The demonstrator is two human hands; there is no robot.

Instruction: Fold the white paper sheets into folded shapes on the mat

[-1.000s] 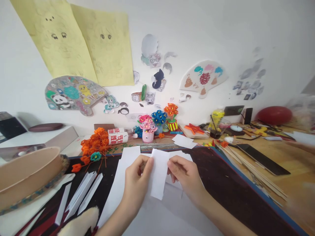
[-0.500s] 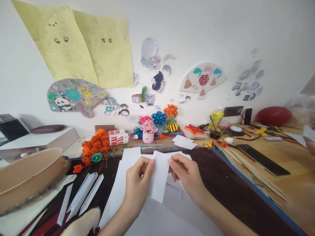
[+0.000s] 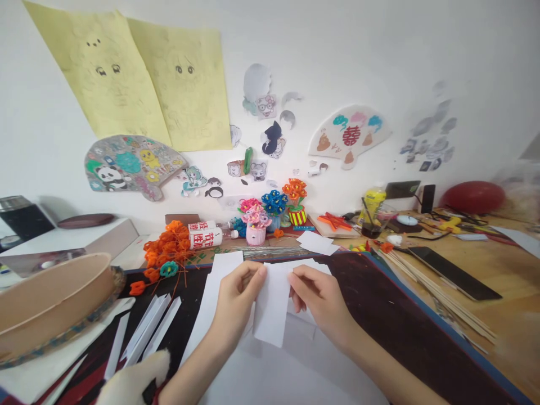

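Note:
A small rectangular piece of white paper point(image 3: 271, 309) hangs between my hands, over larger white sheets point(image 3: 291, 374) on the dark mat. My left hand point(image 3: 241, 295) pinches its upper left corner between thumb and fingers. At the upper right edge, my right hand point(image 3: 317, 289) pinches the same piece, its other fingers curled behind. To the left lie several folded white paper strips point(image 3: 147, 326). More white paper pieces point(image 3: 317, 243) rest beyond the mat's far edge.
Orange pipe-cleaner flowers point(image 3: 169, 244) and a round tan box point(image 3: 54, 304) stand at left. Small flower pots point(image 3: 255, 233) line the wall. On the right are thin wooden sticks point(image 3: 439, 295), a black tablet-like slab point(image 3: 455, 273) and a cup of dark liquid point(image 3: 372, 228).
The paper piece has swung slightly, its lower end now a little further left and turned flatter toward me. Both hands keep their pinch. A hand holding paper at the far right has left view.

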